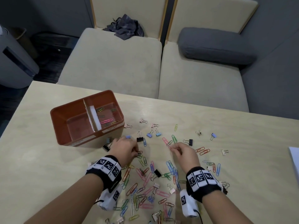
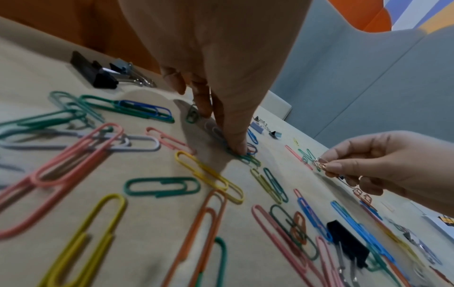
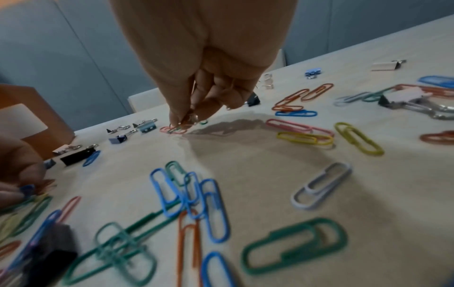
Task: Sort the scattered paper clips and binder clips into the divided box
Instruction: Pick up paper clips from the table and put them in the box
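An orange-brown divided box (image 1: 64, 113) stands at the table's left. Its right compartment holds several paper clips (image 1: 106, 121); its left one looks bare. Coloured paper clips (image 1: 145, 183) and binder clips (image 1: 139, 139) lie scattered across the table (image 1: 226, 126). My left hand (image 1: 137, 153) (image 2: 221, 132) is just right of the box, fingers curled down and pinching blue and green paper clips against the table. My right hand (image 1: 173, 147) (image 3: 189, 116) hovers low over the spread and pinches small pinkish paper clips (image 2: 321, 164) between thumb and fingers.
Black and grey binder clips (image 1: 106, 145) lie close against the box's front right corner. A white sheet (image 1: 294, 157) sits at the table's right edge. Beyond the far edge are two beige sofa seats, a grey cushion (image 1: 215, 46) and a dark cloth (image 1: 126, 28).
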### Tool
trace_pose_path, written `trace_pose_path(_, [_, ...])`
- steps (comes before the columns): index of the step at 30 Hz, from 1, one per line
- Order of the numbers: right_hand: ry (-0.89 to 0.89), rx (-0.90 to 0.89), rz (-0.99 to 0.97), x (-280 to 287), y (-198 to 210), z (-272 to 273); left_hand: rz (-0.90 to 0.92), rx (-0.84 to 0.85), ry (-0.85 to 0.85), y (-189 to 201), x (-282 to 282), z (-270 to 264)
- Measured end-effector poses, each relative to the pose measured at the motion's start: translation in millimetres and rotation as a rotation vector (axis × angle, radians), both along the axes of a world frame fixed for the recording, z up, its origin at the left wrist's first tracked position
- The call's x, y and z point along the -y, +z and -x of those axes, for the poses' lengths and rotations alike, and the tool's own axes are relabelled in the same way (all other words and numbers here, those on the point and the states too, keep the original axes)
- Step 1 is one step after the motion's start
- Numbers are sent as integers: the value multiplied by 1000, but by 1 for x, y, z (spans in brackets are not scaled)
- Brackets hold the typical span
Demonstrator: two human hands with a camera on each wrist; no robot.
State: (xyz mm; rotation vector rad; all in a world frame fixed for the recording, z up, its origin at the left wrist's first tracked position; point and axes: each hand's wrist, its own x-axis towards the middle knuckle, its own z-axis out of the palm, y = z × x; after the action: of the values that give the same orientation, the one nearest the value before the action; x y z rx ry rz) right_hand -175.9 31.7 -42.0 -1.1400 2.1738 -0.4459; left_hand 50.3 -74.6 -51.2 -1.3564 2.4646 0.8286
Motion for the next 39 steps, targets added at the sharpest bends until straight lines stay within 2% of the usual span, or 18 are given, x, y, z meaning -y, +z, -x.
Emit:
trace_pose_path(4, [32, 31, -17, 15, 1, -1, -4, 53, -47, 5, 4, 4])
trace_pose_path(10, [157, -140, -137, 38, -2, -5, 13, 112, -109, 6, 2, 4])
trace_pose_path(14, [141, -113, -176, 44, -5, -5, 43, 124, -144, 6, 0, 3])
trace_pose_path(23, [197, -103, -107, 41, -7, -10, 32, 50, -157, 7, 0, -1])
trace_pose_path(28, [204, -116, -109, 40, -4, -13, -19, -24, -94, 7, 3, -6])
trace_pose_path(34, [161, -37, -98, 38, -6, -13, -41, -153, -24, 11, 1, -10])
trace_pose_path(39, [146, 2, -86, 38, -2, -12, -34, -127, -48, 12, -5, -12])
